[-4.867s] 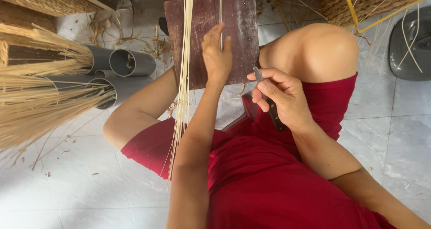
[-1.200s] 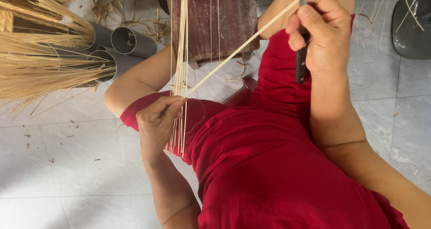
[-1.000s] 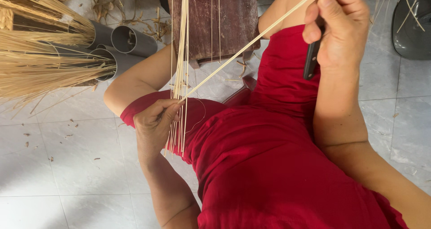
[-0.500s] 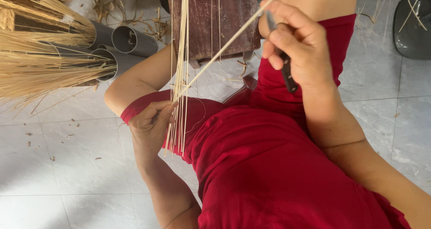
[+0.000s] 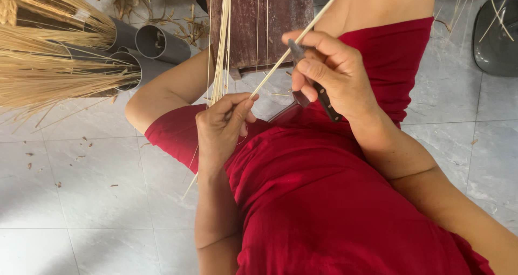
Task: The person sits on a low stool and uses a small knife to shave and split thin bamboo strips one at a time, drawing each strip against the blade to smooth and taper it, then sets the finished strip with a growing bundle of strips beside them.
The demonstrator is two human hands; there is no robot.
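1. The left hand (image 5: 222, 126) is curled shut around a bundle of thin strips (image 5: 220, 54), pinching them between thumb and fingers just above the lap.
2. The right hand (image 5: 329, 73) is closed on a dark-handled knife (image 5: 318, 91) and also presses 1 single strip (image 5: 302, 35) against the handle with the thumb; that strip runs on a slant from the left hand up past the right hand and out of the top of the view.
3. The bundle stands nearly upright in front of a dark wooden board (image 5: 270, 21) and passes down through the left hand over the red garment (image 5: 334, 199).
4. Handling, as a judgement: the strips look very light, springy and thin, likely to bend easily yet split or snap if kinked. A pinch close to the working point seems best, with the long free ends left to flex.
5. Look: pale straw-yellow, flat and narrow, smooth, long, even in width.
6. Nearby: grey plastic pipes (image 5: 156, 43) holding more pale fibres (image 5: 48, 75) lie at the upper left on the white tiled floor (image 5: 81, 199), which carries small scraps.
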